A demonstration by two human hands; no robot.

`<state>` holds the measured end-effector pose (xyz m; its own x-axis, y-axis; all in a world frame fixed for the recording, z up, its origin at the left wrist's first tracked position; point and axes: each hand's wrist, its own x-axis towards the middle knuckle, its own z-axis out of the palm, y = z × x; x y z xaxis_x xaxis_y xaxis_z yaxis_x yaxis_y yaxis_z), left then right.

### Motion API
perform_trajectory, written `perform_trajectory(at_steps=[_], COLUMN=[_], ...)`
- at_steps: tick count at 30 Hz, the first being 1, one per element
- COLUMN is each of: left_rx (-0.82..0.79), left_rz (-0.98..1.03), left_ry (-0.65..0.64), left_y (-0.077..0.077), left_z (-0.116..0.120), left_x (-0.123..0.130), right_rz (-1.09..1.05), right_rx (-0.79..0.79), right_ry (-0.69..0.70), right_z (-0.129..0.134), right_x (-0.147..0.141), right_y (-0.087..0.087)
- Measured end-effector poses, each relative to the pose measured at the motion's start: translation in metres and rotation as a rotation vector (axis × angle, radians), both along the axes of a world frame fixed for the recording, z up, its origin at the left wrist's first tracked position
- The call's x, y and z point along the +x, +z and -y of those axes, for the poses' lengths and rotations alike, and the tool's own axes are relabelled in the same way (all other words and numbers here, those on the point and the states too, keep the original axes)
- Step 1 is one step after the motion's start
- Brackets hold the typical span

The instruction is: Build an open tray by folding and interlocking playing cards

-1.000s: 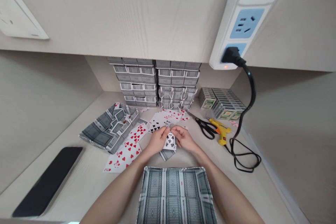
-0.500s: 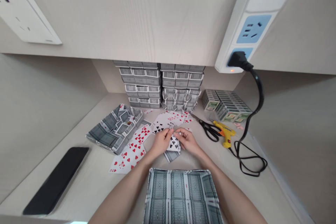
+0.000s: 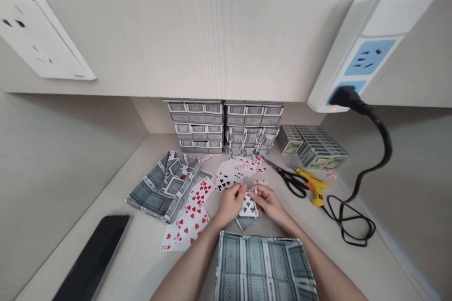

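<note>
Drawn slightly apart from left hand [image 3: 230, 203], right hand [image 3: 271, 203] pinches club card [image 3: 249, 207]. Left's hold unclear; loose cards [image 3: 228, 169] beyond.

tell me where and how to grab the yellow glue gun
Probably best by its handle, coming from the near right side: the glue gun lies flat, handle toward the person, nozzle pointing away and left toward the scissors. Avoid the tip; it may be hot, as the cord seems plugged in.
</note>
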<state>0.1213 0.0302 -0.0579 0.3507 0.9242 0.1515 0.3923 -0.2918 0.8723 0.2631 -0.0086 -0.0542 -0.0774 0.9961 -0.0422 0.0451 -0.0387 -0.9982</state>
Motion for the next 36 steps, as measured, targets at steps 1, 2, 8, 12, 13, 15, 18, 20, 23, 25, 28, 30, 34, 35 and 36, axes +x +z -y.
perform_trajectory(at_steps=[1, 2, 8, 12, 13, 15, 18, 20, 23, 25, 28, 30, 34, 35, 36], left_rx=[-0.002, -0.002, -0.004, -0.005, -0.007, -0.011, -0.003, 0.01, 0.029, 0.039, 0.046, 0.045, 0.035, 0.032, 0.028], left_rz=[0.004, 0.006, 0.01, 0.018, 0.018, 0.013, -0.012, -0.036, -0.068, -0.075, -0.065, -0.062, -0.033, -0.021, -0.008], left_ry=[-0.003, -0.007, -0.055, -0.043, -0.041, -0.036, -0.015, 0.008, 0.03, 0.029, 0.029, 0.037, 0.042, 0.044, 0.047], left_y=[0.0, 0.001, 0.001, 0.001, 0.001, 0.002, 0.003, 0.003, 0.002, 0.001, 0.001, 0.001, 0.0, 0.0, 0.0], left_z=[0.0, 0.0, 0.0, 0.001, 0.001, 0.0, -0.001, -0.003, -0.005, -0.006, -0.007, -0.008, -0.009, -0.009, -0.01], left_x=[-0.001, -0.001, -0.004, -0.004, -0.004, -0.004, -0.002, -0.001, 0.001, 0.002, 0.003, 0.004, 0.005, 0.006, 0.006], right_rz=[-0.001, -0.002, -0.035, -0.044, -0.044, -0.041, -0.035, -0.035, -0.036, -0.03, -0.029, -0.038, -0.044, -0.046, -0.048], right_rx=[-0.007, -0.013, -0.06, -0.068, -0.067, -0.067, -0.071, -0.072, -0.085, -0.094, -0.085, -0.07, -0.052, -0.051, -0.051], right_ry=[0.001, -0.004, -0.045, 0.008, 0.011, 0.006, -0.002, -0.006, -0.017, -0.025, -0.034, -0.044, -0.065, -0.062, -0.055], right_z=[0.0, 0.0, -0.001, -0.001, -0.001, -0.001, -0.002, -0.003, -0.006, -0.007, -0.009, -0.009, -0.01, -0.01, -0.01], right_x=[0.0, -0.001, 0.002, 0.005, 0.005, 0.005, 0.004, 0.004, 0.004, 0.005, 0.005, 0.005, 0.005, 0.005, 0.005], right_y=[0.0, 0.0, 0.002, 0.004, 0.004, 0.004, 0.004, 0.005, 0.005, 0.005, 0.006, 0.006, 0.006, 0.006, 0.006])
